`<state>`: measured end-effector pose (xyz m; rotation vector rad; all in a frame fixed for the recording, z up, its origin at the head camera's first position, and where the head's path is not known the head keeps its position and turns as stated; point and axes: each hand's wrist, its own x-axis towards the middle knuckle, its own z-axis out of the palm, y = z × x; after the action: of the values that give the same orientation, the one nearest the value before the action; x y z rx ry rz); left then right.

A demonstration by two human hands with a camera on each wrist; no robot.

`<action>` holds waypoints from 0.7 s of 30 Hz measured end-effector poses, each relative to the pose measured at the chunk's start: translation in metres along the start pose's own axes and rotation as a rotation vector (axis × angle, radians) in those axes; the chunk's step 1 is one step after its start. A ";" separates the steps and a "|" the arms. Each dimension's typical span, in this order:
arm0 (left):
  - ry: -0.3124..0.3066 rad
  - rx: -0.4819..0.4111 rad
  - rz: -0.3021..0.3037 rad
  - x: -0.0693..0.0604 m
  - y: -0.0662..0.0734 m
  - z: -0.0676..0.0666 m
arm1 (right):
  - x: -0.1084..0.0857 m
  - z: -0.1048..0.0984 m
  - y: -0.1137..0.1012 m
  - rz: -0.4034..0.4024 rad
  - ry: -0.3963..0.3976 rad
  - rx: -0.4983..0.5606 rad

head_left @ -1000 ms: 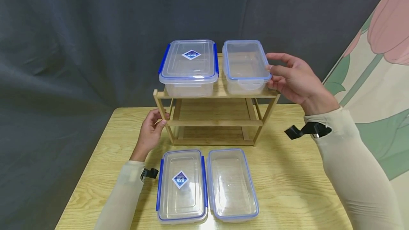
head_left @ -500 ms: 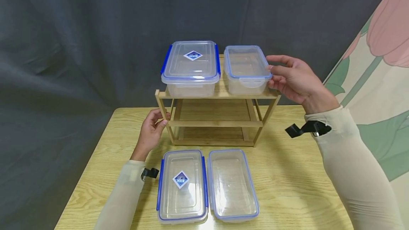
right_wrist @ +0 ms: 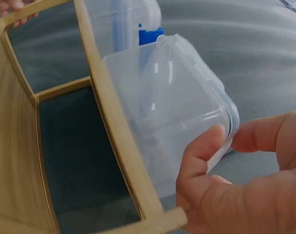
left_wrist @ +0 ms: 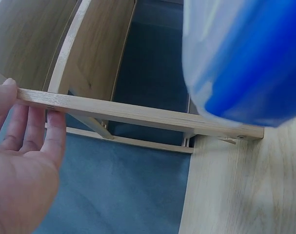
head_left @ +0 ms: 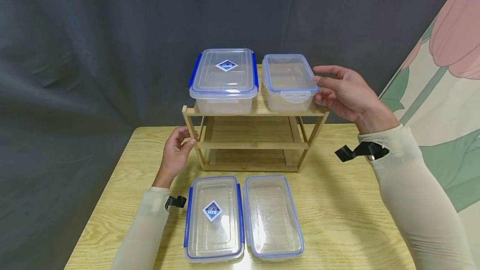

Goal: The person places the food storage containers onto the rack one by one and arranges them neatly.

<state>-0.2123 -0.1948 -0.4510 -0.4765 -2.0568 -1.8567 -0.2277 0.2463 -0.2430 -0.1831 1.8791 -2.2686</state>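
Note:
On top of a wooden rack sits a clear plastic food container with a pale blue rim. My right hand holds it by its right side near the front, thumb at the rim and lower fingers curled against the wall, as the right wrist view also shows. To its left stands a larger clear container with dark blue side clips and a diamond label. My left hand pinches the rack's left front upright between thumb and fingers.
Two more containers lie on the wooden table before the rack: a labelled one with blue clips and a pale-rimmed one. A dark curtain hangs behind; a flower-patterned cloth is at the right.
The far end of the right container has dropped, and it now sits flatter on the rack. My right hand keeps its hold; my left hand has hardly moved.

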 end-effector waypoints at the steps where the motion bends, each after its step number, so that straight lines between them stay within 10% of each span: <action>1: 0.003 0.000 0.000 0.000 0.001 0.000 | 0.000 0.000 0.000 -0.003 0.010 -0.010; 21: -0.009 0.024 -0.010 0.000 0.000 0.001 | -0.038 -0.008 0.014 -0.197 0.099 -0.039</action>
<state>-0.2120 -0.1941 -0.4513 -0.4695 -2.0889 -1.8367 -0.1909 0.2596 -0.2574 -0.2782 2.0378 -2.4095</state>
